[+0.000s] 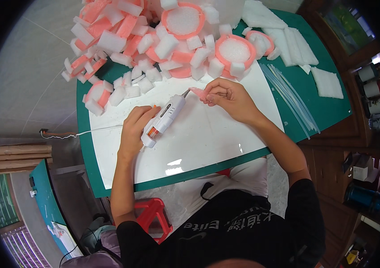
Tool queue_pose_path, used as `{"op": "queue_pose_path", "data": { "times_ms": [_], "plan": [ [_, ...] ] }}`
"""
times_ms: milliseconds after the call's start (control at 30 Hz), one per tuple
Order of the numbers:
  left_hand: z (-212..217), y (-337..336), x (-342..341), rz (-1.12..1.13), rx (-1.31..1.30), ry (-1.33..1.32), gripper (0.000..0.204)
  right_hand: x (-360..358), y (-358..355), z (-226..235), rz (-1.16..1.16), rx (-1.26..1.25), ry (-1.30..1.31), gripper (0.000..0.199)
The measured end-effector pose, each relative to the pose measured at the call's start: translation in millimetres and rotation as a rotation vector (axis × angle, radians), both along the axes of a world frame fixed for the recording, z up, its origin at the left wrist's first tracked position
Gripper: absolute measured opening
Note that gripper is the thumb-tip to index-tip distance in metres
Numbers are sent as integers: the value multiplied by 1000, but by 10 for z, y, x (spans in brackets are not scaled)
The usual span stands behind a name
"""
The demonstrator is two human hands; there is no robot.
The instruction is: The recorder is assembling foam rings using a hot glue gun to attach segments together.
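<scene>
My left hand (pixel 137 123) is closed around a white hot glue gun (pixel 170 114) with an orange part near its back end. The gun is tilted, its dark nozzle pointing up and to the right. Right at the nozzle tip is a small pink foam piece (pixel 197 93), pinched between the thumb and fingers of my right hand (pixel 228 97). Whether the nozzle touches the foam, I cannot tell. Both hands are above a white sheet (pixel 207 138) on the green table (pixel 92 172).
Pink and white foam pieces (pixel 109 40) are heaped at the far side, with pink foam rings (pixel 217 50) among them. Clear glue sticks (pixel 293 99) and white foam sheets (pixel 290 42) lie to the right. A white cord (pixel 82 133) runs left; a red stool (pixel 150 214) stands below.
</scene>
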State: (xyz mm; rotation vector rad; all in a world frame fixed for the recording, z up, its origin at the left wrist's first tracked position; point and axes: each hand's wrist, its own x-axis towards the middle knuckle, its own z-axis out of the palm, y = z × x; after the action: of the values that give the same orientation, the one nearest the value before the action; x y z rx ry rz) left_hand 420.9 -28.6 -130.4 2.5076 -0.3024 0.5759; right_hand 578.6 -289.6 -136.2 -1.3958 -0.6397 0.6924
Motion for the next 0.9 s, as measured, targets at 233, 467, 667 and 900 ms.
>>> {"op": "queue_pose_path", "data": {
  "times_ms": [233, 467, 667, 900],
  "plan": [
    [-5, 4, 1, -2, -4, -8, 52, 1, -7, 22, 19, 12, -13, 14],
    [-13, 4, -5, -3, -7, 2, 51, -7, -4, 34, 21, 2, 5, 15],
    [-14, -3, -6, -5, -9, 4, 50, -17, -3, 42, 25, 18, 6, 15],
    [-14, -28, -9, -25, -9, 23, 49, -22, -9, 19, 30, 11, 3, 15]
  ]
}}
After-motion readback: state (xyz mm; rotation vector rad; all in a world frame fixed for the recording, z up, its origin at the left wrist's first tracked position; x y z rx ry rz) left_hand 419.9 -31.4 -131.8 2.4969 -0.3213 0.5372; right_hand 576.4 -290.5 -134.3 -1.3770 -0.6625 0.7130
